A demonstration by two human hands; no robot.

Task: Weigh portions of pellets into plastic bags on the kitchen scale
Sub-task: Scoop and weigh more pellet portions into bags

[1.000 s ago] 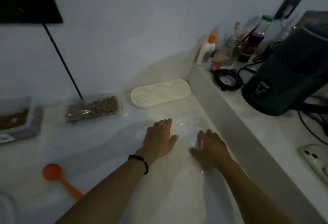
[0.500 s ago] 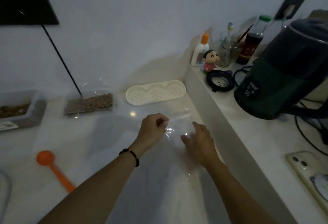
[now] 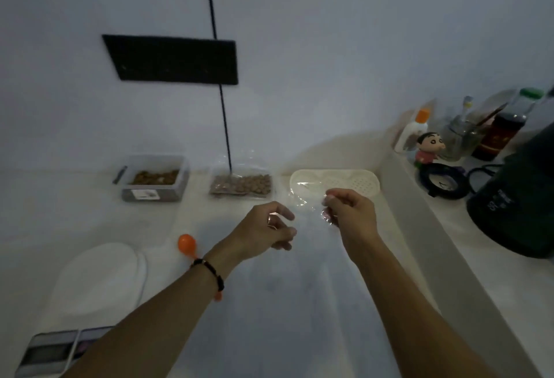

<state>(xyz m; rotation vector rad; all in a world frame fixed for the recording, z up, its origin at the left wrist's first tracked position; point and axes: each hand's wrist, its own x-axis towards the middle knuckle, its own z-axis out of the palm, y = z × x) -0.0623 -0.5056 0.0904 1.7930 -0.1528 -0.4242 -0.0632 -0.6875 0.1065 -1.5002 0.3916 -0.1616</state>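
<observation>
A clear, empty plastic bag (image 3: pixel 305 198) hangs above the counter, pinched at its edge by my right hand (image 3: pixel 349 213). My left hand (image 3: pixel 268 229) is just left of the bag with its fingers curled; whether it touches the bag is hard to tell. A filled bag of brown pellets (image 3: pixel 241 184) lies at the back by the wall. Left of it stands a clear tub of pellets (image 3: pixel 156 178). An orange scoop (image 3: pixel 187 245) lies on the counter beside my left wrist. The white kitchen scale (image 3: pixel 99 278) sits at the lower left, its display (image 3: pixel 49 352) near the frame's edge.
A white perforated tray (image 3: pixel 356 181) lies at the back behind the bag. A raised ledge on the right carries a dark kettle (image 3: pixel 515 207), a black round object (image 3: pixel 442 181), a small figurine (image 3: pixel 427 147), bottles and a jar. A black cord (image 3: pixel 223 117) hangs down the wall.
Both hands have lifted off the counter, raising the clear bag that lay flat. My view has tilted up and left, bringing the scale and pellet tub into view.
</observation>
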